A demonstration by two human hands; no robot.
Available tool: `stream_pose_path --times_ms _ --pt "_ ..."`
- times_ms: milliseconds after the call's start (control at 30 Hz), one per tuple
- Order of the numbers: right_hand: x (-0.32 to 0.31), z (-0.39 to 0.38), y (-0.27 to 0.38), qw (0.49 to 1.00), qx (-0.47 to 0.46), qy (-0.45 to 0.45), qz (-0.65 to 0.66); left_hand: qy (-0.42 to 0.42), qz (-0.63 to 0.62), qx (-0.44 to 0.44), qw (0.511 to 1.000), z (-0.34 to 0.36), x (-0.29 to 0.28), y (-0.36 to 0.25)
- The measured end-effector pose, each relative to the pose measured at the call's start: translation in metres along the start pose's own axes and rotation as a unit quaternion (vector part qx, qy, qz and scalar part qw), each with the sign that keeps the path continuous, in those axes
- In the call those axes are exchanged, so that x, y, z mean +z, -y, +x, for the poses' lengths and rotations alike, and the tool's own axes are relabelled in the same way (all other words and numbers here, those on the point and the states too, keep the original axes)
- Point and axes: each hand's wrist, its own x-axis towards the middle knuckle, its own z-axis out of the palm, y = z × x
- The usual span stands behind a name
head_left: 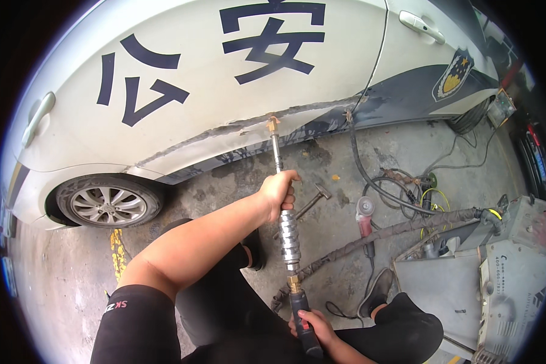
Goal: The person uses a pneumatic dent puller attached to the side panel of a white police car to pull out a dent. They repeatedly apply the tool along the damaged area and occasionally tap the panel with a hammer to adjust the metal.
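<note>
My left hand (279, 193) is closed around the upper part of a slide-hammer dent puller (289, 239), just above its ribbed metal weight. My right hand (316, 328) grips the puller's black handle, near a red button. The chrome shaft runs away from me, and its brass-coloured tip (273, 124) meets the side of a white car (218, 91). There, a long scraped grey strip crosses the lower doors. Whether the tip is fixed to the metal I cannot tell. A dark cable clamp (349, 115) sits on the same strip, further right.
A hammer (312, 201) and a red angle grinder (364, 224) lie on the concrete. Coiled cables (397, 185) spread to the right. A wrapped thick cable (370, 242) runs to a grey machine (503, 291). The car's wheel (109, 203) stands at left; my legs are bent below.
</note>
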Motion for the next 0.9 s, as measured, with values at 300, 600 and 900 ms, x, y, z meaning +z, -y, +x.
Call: stream_pose_path --times_ms 300,600,900 --pt "0.000 -0.002 -0.001 0.999 -0.021 0.018 0.018 0.050 -0.021 -0.029 0.998 0.002 -0.003 -0.003" --pt "0.004 -0.003 0.003 0.999 -0.020 0.023 0.019 0.148 -0.072 -0.073 0.984 0.012 -0.018 -0.003" --pt "-0.002 0.002 -0.001 0.999 0.009 0.024 0.039 0.231 -0.141 -0.074 0.960 0.007 -0.030 0.000"
